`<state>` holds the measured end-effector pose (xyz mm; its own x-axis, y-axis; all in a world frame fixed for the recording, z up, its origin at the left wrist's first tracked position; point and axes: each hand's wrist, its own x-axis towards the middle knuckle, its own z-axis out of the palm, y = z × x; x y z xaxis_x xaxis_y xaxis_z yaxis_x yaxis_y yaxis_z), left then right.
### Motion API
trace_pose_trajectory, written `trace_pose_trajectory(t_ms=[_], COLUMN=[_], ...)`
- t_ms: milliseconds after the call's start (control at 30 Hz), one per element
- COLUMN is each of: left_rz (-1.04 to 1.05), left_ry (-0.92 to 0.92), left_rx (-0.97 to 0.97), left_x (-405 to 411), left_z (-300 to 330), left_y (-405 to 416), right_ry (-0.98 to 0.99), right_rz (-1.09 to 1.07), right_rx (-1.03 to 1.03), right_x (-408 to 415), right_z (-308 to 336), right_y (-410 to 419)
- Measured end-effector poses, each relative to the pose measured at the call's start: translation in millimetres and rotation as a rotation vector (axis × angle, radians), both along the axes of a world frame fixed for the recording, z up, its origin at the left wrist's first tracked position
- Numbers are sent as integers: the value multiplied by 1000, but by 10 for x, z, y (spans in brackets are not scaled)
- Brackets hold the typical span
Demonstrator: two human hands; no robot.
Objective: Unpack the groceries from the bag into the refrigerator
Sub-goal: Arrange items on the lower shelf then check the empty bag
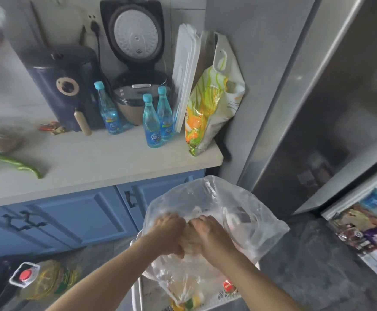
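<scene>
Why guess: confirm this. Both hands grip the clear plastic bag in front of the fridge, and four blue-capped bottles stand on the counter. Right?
Not quite. The head view shows three blue-capped bottles on the counter, not four. Both hands, left and right, do grip the clear plastic bag.

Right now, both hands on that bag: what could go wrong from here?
1. The left hand and right hand bunch the thin clear plastic bag around a pale lump; a tight grip could tear the film and drop the contents.
2. The bag hangs over a white wire basket; it could snag on the rim.
3. A yellow oil bottle with a red cap stands on the floor nearby, easy to knock.
</scene>
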<state>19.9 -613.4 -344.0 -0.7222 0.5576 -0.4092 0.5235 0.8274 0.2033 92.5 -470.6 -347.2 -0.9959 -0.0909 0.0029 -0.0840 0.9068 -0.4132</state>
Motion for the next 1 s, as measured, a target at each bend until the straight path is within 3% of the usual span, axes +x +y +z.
trace_pose_trajectory(t_ms=[300, 500, 767, 1000], left_rz=[-36, -49, -105, -99], left_ry=[-98, -41, -116, -17], left_rx=[-85, -113, 269, 298], left_x=[126, 179, 325, 366], left_z=[-146, -270, -171, -142], left_y=[-317, -439, -369, -383], right_ry=[-81, -118, -12, 11], right_rz=[-63, -84, -93, -134], right_rx=[-32, -66, -248, -289], right_x=[239, 365, 395, 390], right_z=[-51, -84, 53, 92], right_y=[-53, 27, 50, 2])
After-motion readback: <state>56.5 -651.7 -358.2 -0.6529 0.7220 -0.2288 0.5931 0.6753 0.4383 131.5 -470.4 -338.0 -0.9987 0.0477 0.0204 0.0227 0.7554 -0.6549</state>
